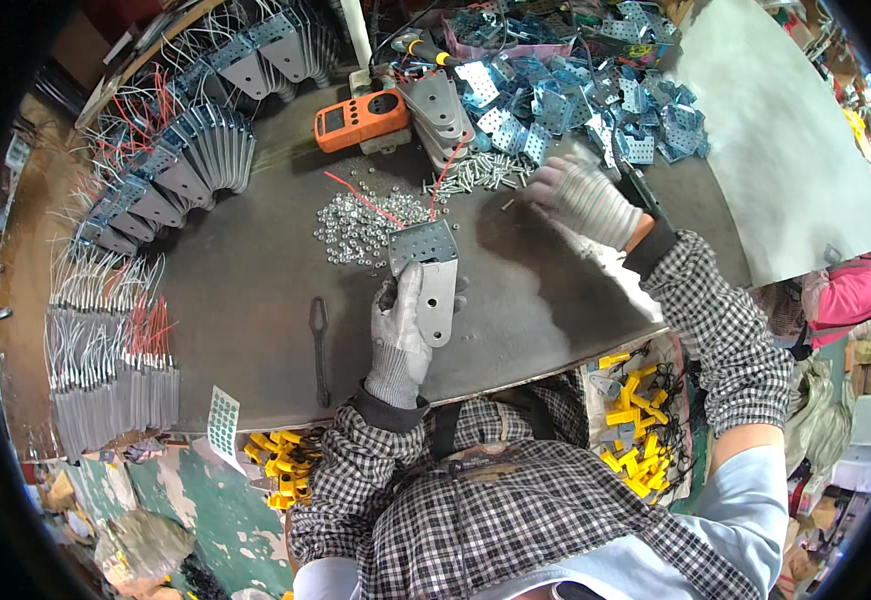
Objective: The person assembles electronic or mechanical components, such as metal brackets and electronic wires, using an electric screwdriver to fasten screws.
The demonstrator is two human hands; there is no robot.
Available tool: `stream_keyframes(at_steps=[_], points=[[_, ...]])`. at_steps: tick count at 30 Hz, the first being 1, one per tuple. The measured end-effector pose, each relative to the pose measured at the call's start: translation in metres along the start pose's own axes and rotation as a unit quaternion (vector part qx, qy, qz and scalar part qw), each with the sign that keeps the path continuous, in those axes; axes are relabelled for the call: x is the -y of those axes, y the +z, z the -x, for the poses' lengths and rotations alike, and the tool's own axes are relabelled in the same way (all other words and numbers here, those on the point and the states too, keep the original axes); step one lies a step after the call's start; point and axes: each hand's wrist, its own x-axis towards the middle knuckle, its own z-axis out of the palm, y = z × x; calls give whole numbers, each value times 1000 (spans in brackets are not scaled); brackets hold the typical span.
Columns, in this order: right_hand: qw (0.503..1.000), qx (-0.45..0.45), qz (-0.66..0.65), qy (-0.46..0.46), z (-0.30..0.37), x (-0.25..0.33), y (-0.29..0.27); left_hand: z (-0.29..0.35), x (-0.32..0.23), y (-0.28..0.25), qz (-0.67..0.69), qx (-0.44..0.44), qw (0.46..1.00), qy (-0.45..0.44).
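My left hand (402,325), in a grey work glove, grips a grey metal plate part (439,300) with a rounded lower end and two holes. At its top sits a perforated metal bracket (423,243), from which red wires (439,190) stick up. My right hand (587,203), in a striped knitted glove, hovers to the right of a pile of silver screws (485,172). Its fingers point left and are smeared by motion, so whether they hold anything is unclear. Just beyond my left hand lies a scatter of small nuts (350,228).
An open-ended wrench (320,350) lies left of my left hand. Farther back are an orange meter (361,120), stacked grey plates (437,115) and heaped bluish brackets (555,105). Wired assemblies (170,175) line the left side. A pale sheet (775,150) covers the right.
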Motion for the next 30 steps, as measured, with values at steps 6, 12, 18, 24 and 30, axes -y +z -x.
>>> stream_keyframes(at_steps=[6, 12, 18, 24, 30], points=[[988, 71, 136, 17, -45, 43, 14, 5, -1, 13, -63, 17, 998, 1], [956, -69, -256, 124, -45, 65, -2, -1, -5, 0, -14, 8, 1000, 26], [796, -104, -545, 241, -35, 118, -23, -1, 0, -3, -49, -6, 999, 21], [970, -182, -161, 18, -30, 118, -10, -1, -5, 1, -58, 24, 998, 6], [972, -152, -141, 111, -30, 121, -10, -6, 6, 1, 14, 31, 999, -15]])
